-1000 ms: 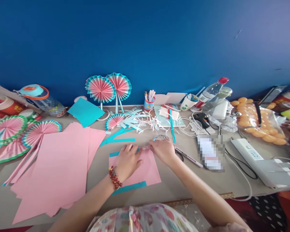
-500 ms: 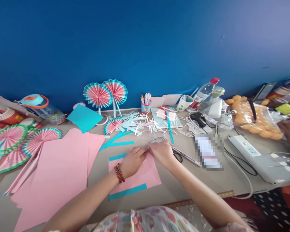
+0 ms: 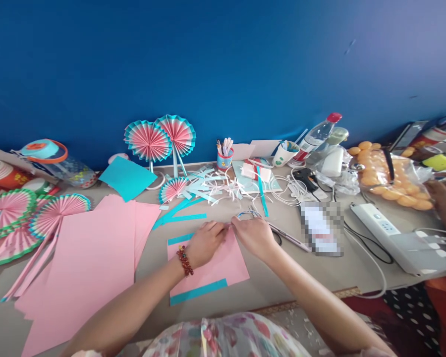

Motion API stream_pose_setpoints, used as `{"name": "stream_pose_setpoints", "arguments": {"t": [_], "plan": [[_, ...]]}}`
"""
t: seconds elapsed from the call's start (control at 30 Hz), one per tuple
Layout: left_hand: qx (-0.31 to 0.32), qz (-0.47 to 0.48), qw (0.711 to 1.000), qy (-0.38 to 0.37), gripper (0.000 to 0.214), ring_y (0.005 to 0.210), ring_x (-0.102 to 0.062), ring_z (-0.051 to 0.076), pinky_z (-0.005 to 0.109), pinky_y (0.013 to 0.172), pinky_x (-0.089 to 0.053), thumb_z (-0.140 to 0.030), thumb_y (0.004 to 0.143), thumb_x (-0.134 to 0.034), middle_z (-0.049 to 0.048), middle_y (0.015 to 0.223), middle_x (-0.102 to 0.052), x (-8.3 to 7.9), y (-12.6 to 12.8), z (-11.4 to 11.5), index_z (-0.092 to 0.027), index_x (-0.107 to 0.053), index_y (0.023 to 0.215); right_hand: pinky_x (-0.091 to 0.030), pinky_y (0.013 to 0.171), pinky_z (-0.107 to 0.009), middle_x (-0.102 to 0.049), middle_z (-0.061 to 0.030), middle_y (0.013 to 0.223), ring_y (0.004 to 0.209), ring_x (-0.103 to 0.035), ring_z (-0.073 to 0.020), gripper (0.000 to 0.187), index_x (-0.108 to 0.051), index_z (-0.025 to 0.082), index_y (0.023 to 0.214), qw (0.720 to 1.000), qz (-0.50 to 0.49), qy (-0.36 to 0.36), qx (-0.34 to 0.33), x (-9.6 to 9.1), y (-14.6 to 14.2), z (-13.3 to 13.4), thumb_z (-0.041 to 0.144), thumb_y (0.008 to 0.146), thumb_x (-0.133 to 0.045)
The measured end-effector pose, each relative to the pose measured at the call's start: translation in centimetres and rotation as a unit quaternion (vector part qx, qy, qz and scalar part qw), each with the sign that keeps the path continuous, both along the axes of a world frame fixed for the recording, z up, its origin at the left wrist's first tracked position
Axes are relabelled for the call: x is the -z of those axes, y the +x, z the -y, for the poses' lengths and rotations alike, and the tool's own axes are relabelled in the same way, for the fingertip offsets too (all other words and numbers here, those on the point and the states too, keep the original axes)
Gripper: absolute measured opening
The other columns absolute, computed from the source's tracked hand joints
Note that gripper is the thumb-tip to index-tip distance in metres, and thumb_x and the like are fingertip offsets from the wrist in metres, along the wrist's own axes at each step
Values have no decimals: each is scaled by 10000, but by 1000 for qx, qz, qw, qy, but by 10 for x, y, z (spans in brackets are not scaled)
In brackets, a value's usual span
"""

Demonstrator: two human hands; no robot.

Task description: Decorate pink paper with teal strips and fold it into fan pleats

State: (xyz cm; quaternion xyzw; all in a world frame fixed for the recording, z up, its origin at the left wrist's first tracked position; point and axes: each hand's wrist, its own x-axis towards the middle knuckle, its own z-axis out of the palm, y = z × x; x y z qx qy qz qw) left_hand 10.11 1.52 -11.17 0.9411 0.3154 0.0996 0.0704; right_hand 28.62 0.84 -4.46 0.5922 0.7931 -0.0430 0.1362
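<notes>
A pink sheet of paper [image 3: 223, 265] lies flat in front of me. One blue paper strip [image 3: 198, 291] runs along its near edge, short of the right corner. Another blue strip [image 3: 179, 239] shows at the far left edge, partly covered by my left hand [image 3: 207, 244]. That hand, with a beaded bracelet [image 3: 185, 261] on its wrist, rests over the sheet with fingers curled. My right hand [image 3: 254, 238] meets it fingertip to fingertip at the sheet's far right corner. Both hands are closed in a pinch; what lies between the fingers is too small to make out.
Large pink sheets [image 3: 92, 263] and folded paper fans [image 3: 61, 210] lie left. Paper scraps [image 3: 208, 186], loose blue strips [image 3: 188, 217] and a pen cup [image 3: 225, 158] are behind. Right are a phone [image 3: 321, 230], a power strip [image 3: 382, 228], cables and another person's hand [image 3: 444, 198].
Both hands stay at the far right corner of the pink sheet, with the right hand slightly farther right. The view has shifted a little.
</notes>
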Motion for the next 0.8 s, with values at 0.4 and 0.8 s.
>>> {"name": "stream_pose_setpoints", "arguments": {"t": [0.4,0.8], "plan": [[5,-59,997,39,434,1045,-526,239,386,887,-434,-308,993,-467,102,1135,-595,-10,3,0,-130,-440,1388,-428,634,-294,-734,-97,744,707,-712,-250,325,-541,150,1269,998,45,25,37,4,7,10,239,973,-440],[3,-70,997,38,341,1013,-527,251,404,817,-463,-189,980,-432,121,1188,-578,-9,14,7,-138,-519,1307,-320,625,-306,-717,-45,741,649,-650,-193,258,-602,215,1159,999,-2,40,-20,15,19,19,164,959,-446]]}}
